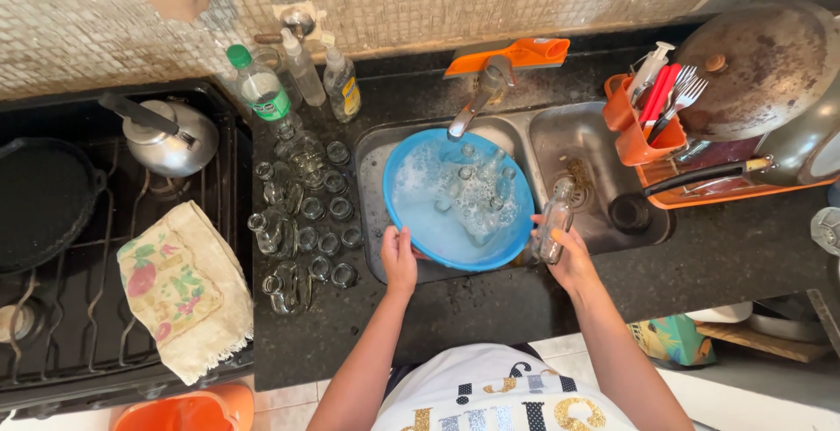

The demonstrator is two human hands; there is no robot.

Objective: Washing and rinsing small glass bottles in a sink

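I see a black stove point(87, 247) with a flowery cloth point(184, 287) on it. A blue bowl point(411, 221) full of soapy water sits in the sink point(604, 133). Many small glass jars point(302, 212) stand just beside it. My left hand point(399, 260) grips the bowl's rim. My right hand point(569, 256) is wrapped around a clear glass bottle point(554, 221).

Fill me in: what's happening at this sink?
A person stands at a kitchen sink washing small glass bottles. The left hand grips the rim of a blue basin full of soapy water, with several bottles soaking in it. The right hand holds one clear glass bottle upright over the right sink bowl. A cluster of glass bottles and jars sits on the dark counter to the left, beside the stove.
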